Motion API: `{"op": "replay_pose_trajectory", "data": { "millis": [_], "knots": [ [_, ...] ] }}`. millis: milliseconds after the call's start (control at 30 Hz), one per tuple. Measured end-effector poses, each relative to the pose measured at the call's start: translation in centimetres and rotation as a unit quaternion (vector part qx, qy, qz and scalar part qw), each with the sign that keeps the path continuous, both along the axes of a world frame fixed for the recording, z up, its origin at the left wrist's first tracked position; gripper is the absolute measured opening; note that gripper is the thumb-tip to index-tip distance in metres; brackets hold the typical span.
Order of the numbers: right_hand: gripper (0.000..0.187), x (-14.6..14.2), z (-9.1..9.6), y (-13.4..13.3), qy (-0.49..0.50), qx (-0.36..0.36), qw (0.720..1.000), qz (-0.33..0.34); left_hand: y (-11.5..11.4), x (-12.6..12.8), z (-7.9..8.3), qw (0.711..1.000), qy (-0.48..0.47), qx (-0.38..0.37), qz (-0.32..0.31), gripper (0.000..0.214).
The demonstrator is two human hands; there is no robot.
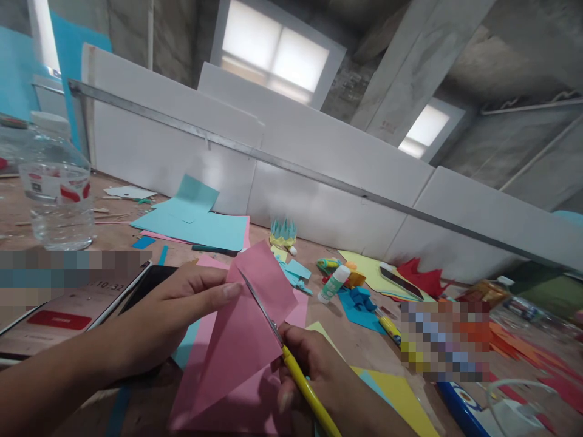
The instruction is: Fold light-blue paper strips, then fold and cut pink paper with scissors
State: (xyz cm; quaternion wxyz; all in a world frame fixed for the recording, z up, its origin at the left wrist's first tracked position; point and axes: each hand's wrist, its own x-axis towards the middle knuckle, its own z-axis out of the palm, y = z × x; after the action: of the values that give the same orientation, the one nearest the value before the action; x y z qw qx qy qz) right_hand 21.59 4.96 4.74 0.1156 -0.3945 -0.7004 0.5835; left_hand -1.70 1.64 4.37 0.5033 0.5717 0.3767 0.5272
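Note:
Between thumb and fingers, my left hand (182, 306) pinches the left edge of a sheet of pink paper (237, 340) raised above the table. A pair of scissors (305, 388) with yellow handles is in my right hand (310, 358), fingers closed around it. Its metal blades lie along the paper, tip pointing up and left towards my left thumb; a cut line shows beside them. More pink paper (195, 413) lies flat underneath. To the right stands a glue stick (334, 284) with a white cap. The finger loops of the scissors are partly hidden.
At the left are a water bottle (59, 194) and a lit phone (68, 318). Light blue sheets (214, 229) lie behind my hands, near a small paper crown (283, 232). Yellow paper (401, 394), another phone (401, 283) and a white plug (517, 416) are on the right. White panels (319, 200) border the back.

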Motion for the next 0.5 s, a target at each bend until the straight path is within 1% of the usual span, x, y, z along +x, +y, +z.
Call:
{"op": "replay_pose_trajectory", "data": {
  "millis": [100, 233, 400, 500],
  "knots": [
    [0.028, -0.03, -0.09, 0.04, 0.01, -0.008, 1.0, -0.009, -0.01, -0.01, 0.06, 1.0, -0.01, -0.02, -0.015, 0.028],
    [0.031, -0.12, 0.05, 0.08, 0.013, -0.014, 1.0, -0.01, -0.03, -0.13, -0.02, 0.999, -0.016, -0.023, -0.017, 0.028],
    [0.025, -0.39, 0.53, -0.19, 0.018, -0.057, 0.998, -0.01, -0.12, -0.23, -0.51, 0.997, -0.007, -0.033, -0.067, 0.027],
    [0.025, -0.5, 0.74, -0.35, 0.015, -0.072, 0.997, -0.016, -0.19, -0.34, -0.88, 0.997, 0.004, -0.045, -0.055, 0.025]
  ]
}}
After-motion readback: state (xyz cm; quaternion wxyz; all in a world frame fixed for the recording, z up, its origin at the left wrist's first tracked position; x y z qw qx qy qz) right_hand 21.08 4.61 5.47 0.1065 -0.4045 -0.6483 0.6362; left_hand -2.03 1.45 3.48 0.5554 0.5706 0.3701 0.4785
